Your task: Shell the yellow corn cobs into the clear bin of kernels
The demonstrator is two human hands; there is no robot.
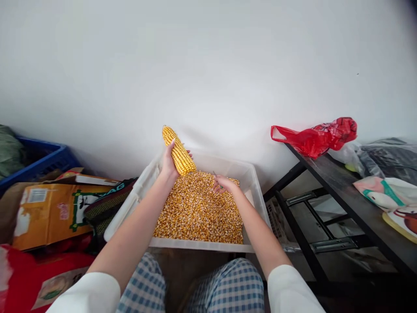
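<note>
Crate [63, 157] of blue plastic stands at the far left, with a greenish bundle [9, 150] inside it. Just beside it lies an orange-brown cardboard box [55, 217] with a barcode label, and below that a red bag [73, 265] with a printed patch. A dark mesh bag [109, 208] sits between the box and a whitish plastic tub [195, 244], which stands against a white wall [208, 65].

The left hand [170, 161] is over the far left part of the tub, its fingers wrapped around a yellow corn cob [180, 153]. The cob is tilted, its upper end to the left and its lower end close to a large heap of loose kernels [198, 213] in the tub. Checked trousers [228, 282] show below the near rim. The right hand [225, 184] is low over the right part of the heap, fingers bent; a thin dark thing [214, 173] shows at their tips, but I cannot tell whether they grip it.

To the right, a dark table [339, 176] carries a crumpled red plastic bag [325, 134], a clear bag [387, 158] with dark contents and a pink, green and white packet [384, 191].
</note>
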